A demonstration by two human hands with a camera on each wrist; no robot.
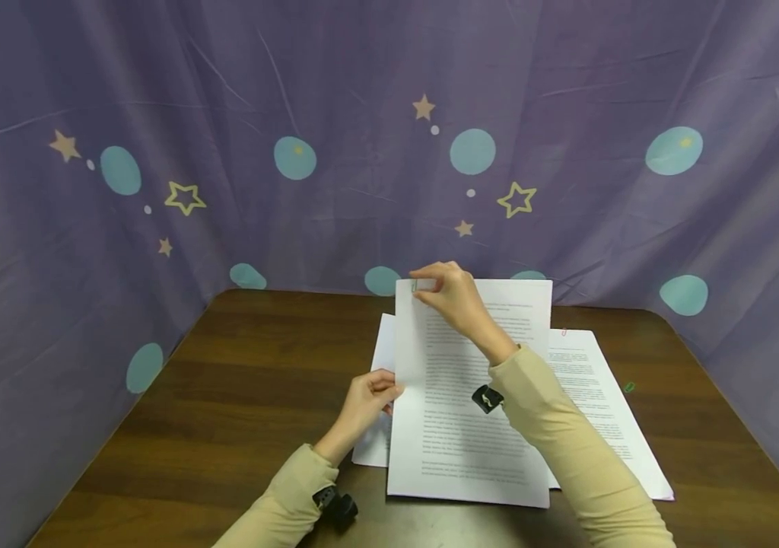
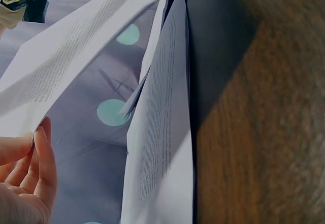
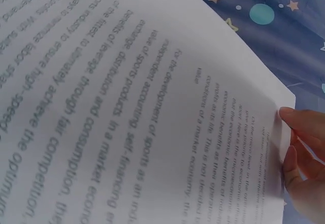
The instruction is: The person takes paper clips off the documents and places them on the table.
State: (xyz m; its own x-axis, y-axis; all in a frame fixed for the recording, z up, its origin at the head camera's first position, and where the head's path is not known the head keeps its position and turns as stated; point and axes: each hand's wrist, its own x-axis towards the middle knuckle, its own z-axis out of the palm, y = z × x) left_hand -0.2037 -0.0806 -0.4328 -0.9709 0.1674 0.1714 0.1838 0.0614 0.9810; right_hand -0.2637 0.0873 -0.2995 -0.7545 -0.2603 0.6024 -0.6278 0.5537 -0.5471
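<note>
A printed stack of paper (image 1: 478, 426) is held up, tilted, over the table. My left hand (image 1: 370, 392) pinches its left edge between thumb and fingers; the left wrist view shows the same hand (image 2: 28, 173) at the paper's edge. At the stack's top left corner, my right hand (image 1: 454, 297) holds a small green paper clip (image 1: 414, 285) between thumb and forefinger. In the right wrist view the fingertips of my right hand (image 3: 304, 158) are at the edge of the printed page (image 3: 127, 122), and the clip is hidden there.
Behind the raised stack, more paper (image 1: 381, 358) lies at its left and a printed stack (image 1: 602, 403) at its right, with a red paper clip (image 1: 564, 332) at its top edge. A green paper clip (image 1: 629, 387) lies on the wooden table (image 1: 239, 388). A patterned curtain (image 1: 362, 91) hangs behind.
</note>
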